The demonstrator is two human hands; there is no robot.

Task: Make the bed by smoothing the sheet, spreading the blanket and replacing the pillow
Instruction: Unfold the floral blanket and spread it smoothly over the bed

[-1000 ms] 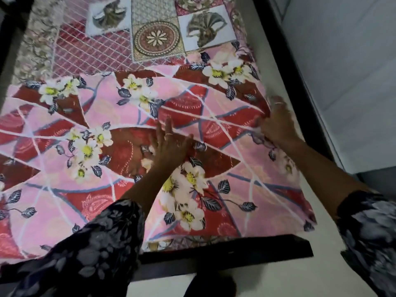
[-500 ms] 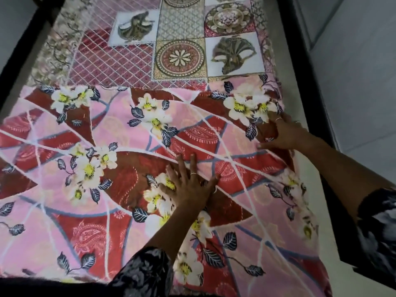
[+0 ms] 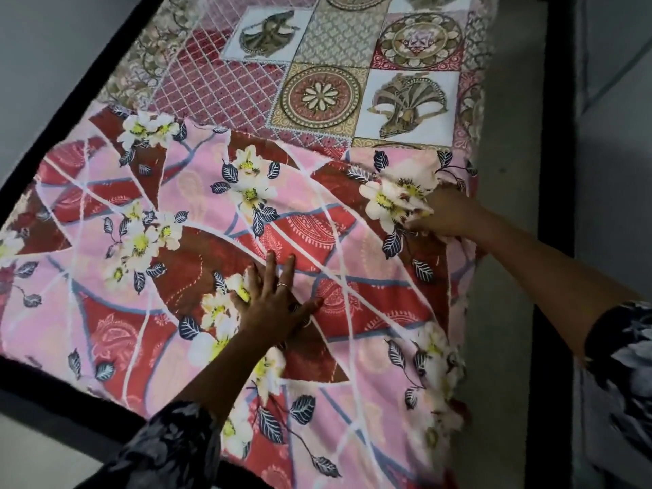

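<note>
A pink and red blanket [image 3: 310,227] with white flowers covers the near part of the bed. Beyond its far edge shows the patchwork sheet [image 3: 328,54] with medallion and fan squares. My left hand [image 3: 273,301] lies flat on the middle of the blanket, fingers spread, a ring on one finger. My right hand [image 3: 446,213] presses on the blanket near its far right corner, fingers curled into a bunched fold of the fabric by a white flower. No pillow is in view.
A black bed frame [image 3: 557,142] runs along the right side and the near left edge [image 3: 53,400]. A strip of bare mattress [image 3: 511,171] shows between blanket and right frame. Pale floor [image 3: 617,135] lies beyond.
Both hands have slid forward up the blanket toward its far edge. My right hand has gone from flat to curled on a fold near the corner. The view has shifted closer over the bed.
</note>
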